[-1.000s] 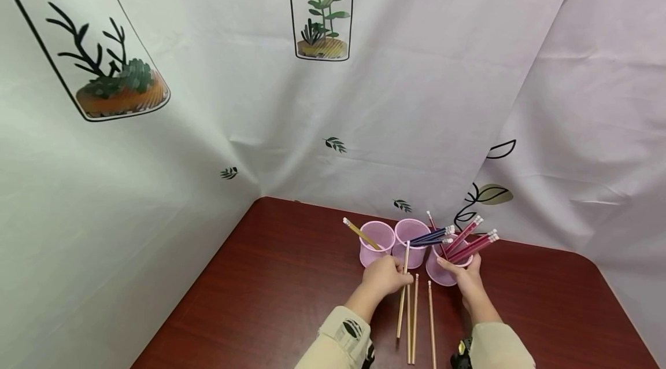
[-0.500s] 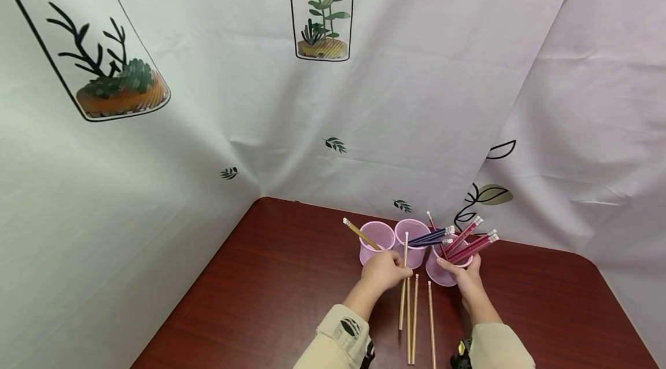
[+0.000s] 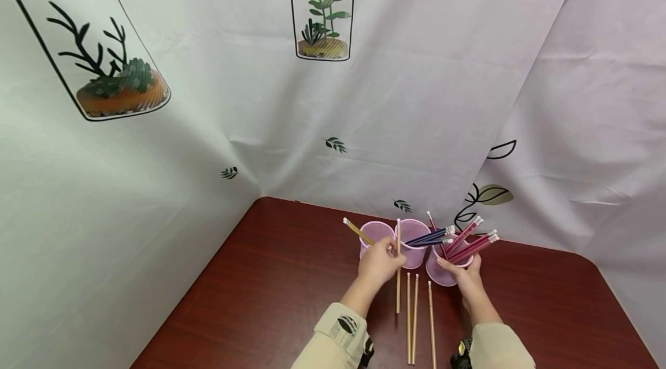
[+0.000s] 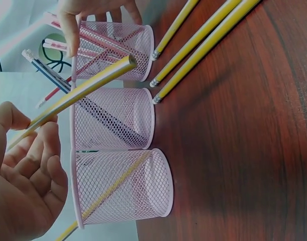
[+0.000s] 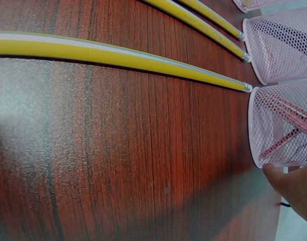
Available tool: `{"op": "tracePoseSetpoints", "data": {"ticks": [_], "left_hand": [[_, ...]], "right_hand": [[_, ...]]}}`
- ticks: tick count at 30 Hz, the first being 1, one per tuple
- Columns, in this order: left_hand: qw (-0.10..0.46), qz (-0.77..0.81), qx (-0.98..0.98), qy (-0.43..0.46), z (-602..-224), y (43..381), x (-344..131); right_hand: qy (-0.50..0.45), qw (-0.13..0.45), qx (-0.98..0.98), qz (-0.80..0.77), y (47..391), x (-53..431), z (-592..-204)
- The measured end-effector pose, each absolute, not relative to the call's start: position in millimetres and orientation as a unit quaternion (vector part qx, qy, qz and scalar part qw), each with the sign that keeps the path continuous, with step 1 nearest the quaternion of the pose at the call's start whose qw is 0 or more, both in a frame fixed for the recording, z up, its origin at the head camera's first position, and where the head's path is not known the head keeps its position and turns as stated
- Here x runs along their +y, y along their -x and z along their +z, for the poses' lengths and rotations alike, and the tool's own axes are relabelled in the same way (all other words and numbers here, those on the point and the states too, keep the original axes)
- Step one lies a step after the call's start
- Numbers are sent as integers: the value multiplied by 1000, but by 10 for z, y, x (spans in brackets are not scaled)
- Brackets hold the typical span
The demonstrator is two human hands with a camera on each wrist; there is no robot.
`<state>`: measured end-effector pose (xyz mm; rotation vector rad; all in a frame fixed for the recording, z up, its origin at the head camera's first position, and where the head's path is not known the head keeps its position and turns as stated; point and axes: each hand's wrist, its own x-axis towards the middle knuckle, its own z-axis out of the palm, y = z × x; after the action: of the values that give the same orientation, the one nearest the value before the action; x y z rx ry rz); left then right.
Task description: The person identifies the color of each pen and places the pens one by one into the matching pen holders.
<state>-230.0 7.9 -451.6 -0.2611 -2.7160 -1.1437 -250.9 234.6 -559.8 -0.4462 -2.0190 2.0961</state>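
My left hand (image 3: 378,264) pinches a yellow pencil (image 4: 88,89) between thumb and fingers, in front of the left and middle cups. Its eraser end points up in the head view. Three pink mesh pencil cups stand side by side. The left cup (image 4: 163,196) holds one yellow pencil (image 3: 358,231). Several dark blue pencils (image 3: 430,237) lean in the middle cup (image 4: 148,120). In the right cup (image 3: 438,275) are several red pencils (image 3: 470,247). My right hand (image 3: 468,281) grips that right cup, thumb near the rim and fingers along its far side, partly hidden.
On the dark red wooden table (image 3: 250,299), three more yellow pencils lie in front of the cups: a close pair (image 3: 411,323) and a single pencil (image 3: 432,323) to their right. A white patterned cloth (image 3: 395,126) hangs behind the table.
My left hand has lifted the yellow pencil and carried it forward and slightly left, off the pencils on the table towards the cups. My right hand stays on the right cup.
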Motion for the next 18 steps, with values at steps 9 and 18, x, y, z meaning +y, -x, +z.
{"op": "tracePoseSetpoints", "data": {"ticks": [9,18], "left_hand": [[149,-428,-889,72,-4471,2351,45],[202,-510,-834,64,-4388,2417,-55]], "right_hand": [[156,96,-681,709,2511,2344,-5599],[157,97,-681,709,2517,2350,-5613]]}}
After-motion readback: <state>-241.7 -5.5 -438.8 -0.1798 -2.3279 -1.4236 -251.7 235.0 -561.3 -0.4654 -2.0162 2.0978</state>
